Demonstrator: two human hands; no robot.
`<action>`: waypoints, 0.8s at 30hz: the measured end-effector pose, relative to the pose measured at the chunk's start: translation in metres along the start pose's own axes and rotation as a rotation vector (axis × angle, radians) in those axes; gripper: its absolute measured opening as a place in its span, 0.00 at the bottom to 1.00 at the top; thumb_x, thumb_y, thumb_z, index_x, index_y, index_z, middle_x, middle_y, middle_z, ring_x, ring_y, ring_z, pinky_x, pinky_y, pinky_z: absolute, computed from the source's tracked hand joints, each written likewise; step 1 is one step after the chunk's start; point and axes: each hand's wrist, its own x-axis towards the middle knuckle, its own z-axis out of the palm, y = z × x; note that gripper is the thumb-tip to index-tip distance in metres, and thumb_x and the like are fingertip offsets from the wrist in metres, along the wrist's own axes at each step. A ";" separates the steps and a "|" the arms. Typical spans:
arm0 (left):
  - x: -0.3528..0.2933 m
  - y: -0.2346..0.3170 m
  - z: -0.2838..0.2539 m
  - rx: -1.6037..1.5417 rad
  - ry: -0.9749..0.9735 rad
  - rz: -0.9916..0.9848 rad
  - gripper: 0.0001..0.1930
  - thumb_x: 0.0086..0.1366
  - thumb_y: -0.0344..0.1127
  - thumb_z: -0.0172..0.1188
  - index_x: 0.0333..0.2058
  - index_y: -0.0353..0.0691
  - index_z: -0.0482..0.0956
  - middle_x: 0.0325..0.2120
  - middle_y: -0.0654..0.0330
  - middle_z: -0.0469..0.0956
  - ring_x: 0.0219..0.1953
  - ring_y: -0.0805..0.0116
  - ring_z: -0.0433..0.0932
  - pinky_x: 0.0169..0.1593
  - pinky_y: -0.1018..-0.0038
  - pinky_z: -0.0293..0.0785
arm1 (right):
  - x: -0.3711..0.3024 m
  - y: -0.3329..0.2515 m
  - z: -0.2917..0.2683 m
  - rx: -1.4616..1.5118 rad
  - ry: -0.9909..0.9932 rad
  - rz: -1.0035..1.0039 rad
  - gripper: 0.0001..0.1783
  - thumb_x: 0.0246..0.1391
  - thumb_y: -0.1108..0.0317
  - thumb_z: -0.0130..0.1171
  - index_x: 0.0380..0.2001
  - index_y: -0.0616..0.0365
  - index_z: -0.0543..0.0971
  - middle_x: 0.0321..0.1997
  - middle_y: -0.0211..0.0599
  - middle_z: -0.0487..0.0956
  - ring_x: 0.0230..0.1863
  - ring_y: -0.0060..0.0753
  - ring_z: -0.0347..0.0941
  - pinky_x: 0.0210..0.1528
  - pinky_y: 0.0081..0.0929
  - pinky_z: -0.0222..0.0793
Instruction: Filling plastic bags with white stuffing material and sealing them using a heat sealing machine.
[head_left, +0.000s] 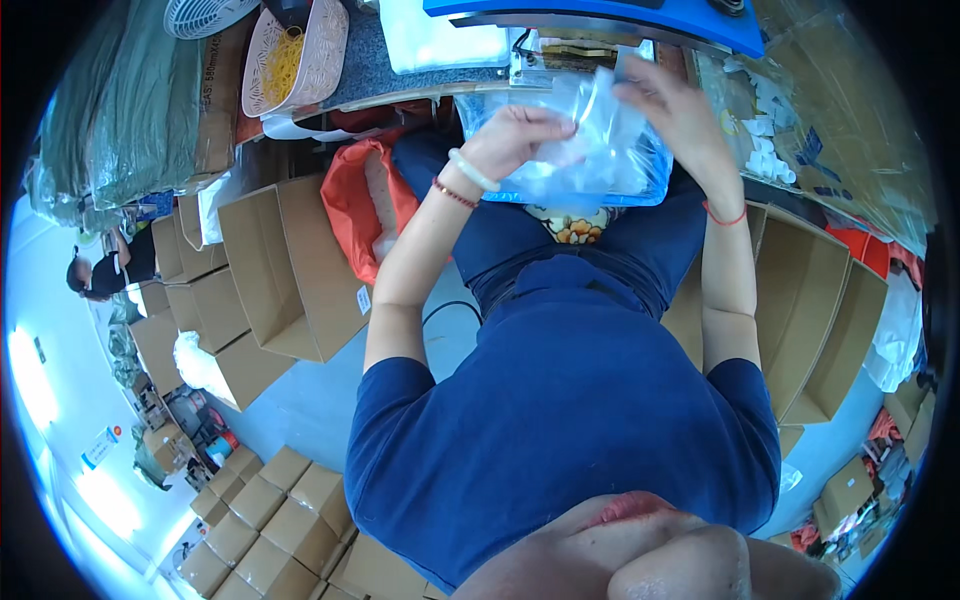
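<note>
My left hand (512, 138) is closed in a pinch on a clear plastic bag (598, 115), held up over my lap. Beside the bag's upper edge is my right hand (668, 108), fingers apart and slightly blurred, with nothing plainly between them. Beneath both hands, a blue-edged container (655, 178) rests at my thighs with more clear plastic in it. Glare on the film hides what the bag holds, if anything. A floral cloth (575, 226) shows between my legs.
A blue machine (610, 22) overhangs the bench ahead. Far left on the bench, a white basket (335, 45) holds yellow rubber bands (283, 68). White rolled pieces (765, 150) lie at right. Open cartons (265, 270) flank me, with a red bag (355, 205) at left. Another person (115, 265) is farther left.
</note>
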 end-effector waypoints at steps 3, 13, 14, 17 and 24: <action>0.027 0.010 -0.001 -0.193 0.064 0.060 0.13 0.68 0.29 0.57 0.47 0.27 0.77 0.44 0.51 0.81 0.45 0.61 0.82 0.48 0.68 0.81 | -0.019 0.020 -0.036 -0.680 0.346 -0.250 0.16 0.60 0.62 0.56 0.49 0.54 0.78 0.49 0.43 0.80 0.46 0.45 0.78 0.47 0.38 0.73; 0.018 0.035 -0.031 0.660 0.443 0.393 0.20 0.64 0.40 0.64 0.49 0.31 0.79 0.38 0.51 0.83 0.37 0.66 0.83 0.44 0.72 0.78 | -0.015 0.109 -0.015 -0.576 0.542 0.036 0.17 0.62 0.60 0.55 0.51 0.56 0.77 0.47 0.46 0.79 0.40 0.48 0.76 0.47 0.40 0.72; 0.018 0.050 -0.033 0.782 0.678 0.461 0.20 0.64 0.40 0.64 0.50 0.33 0.78 0.41 0.49 0.82 0.39 0.64 0.82 0.45 0.69 0.77 | -0.008 0.111 -0.014 -0.490 0.547 0.073 0.18 0.62 0.60 0.55 0.51 0.55 0.77 0.47 0.46 0.79 0.41 0.47 0.77 0.47 0.39 0.71; 0.019 0.046 -0.097 1.641 0.521 0.567 0.20 0.61 0.39 0.63 0.51 0.40 0.77 0.55 0.52 0.74 0.56 0.55 0.73 0.56 0.61 0.70 | -0.003 0.106 -0.015 -0.344 0.597 0.078 0.18 0.60 0.59 0.58 0.51 0.54 0.78 0.47 0.43 0.80 0.41 0.42 0.78 0.45 0.34 0.71; -0.039 0.020 -0.074 1.479 0.733 0.726 0.10 0.59 0.28 0.64 0.40 0.40 0.85 0.35 0.58 0.85 0.41 0.65 0.83 0.47 0.73 0.76 | -0.049 0.018 -0.013 -0.032 0.414 -0.005 0.13 0.58 0.69 0.61 0.47 0.55 0.81 0.47 0.37 0.81 0.40 0.28 0.77 0.45 0.24 0.71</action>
